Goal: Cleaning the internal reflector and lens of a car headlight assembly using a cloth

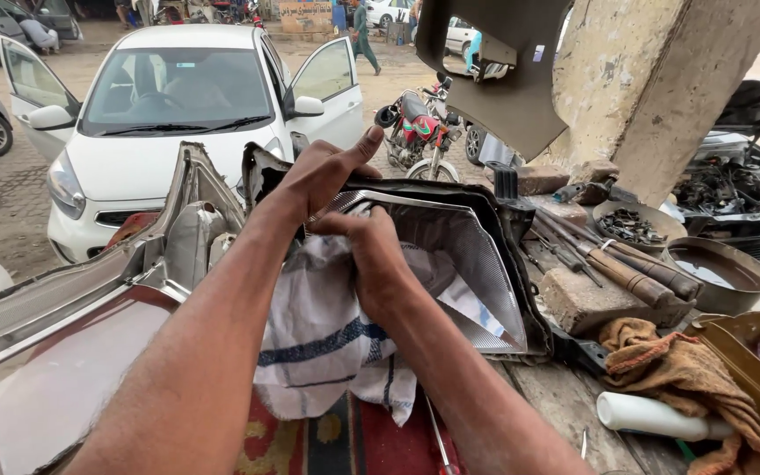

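White cloth (pixel 327 339) with blue stripes, silver ribbed headlight reflector (pixel 459 255), red patterned mat (pixel 354 444).

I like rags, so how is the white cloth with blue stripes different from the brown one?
The white blue-striped cloth is pale and patterned; the crumpled brown cloth is plain and rusty. The white one is pressed by the right hand into the silver headlight housing; the brown one lies untouched on the wooden bench. Both are crumpled fabric.

My rough wooden workbench (pixel 556 400) carries a patterned red mat (pixel 354 444), a white tube (pixel 657 416), a brown rag (pixel 675 369), a stone block (pixel 595 299) and a metal bowl (pixel 723 273).
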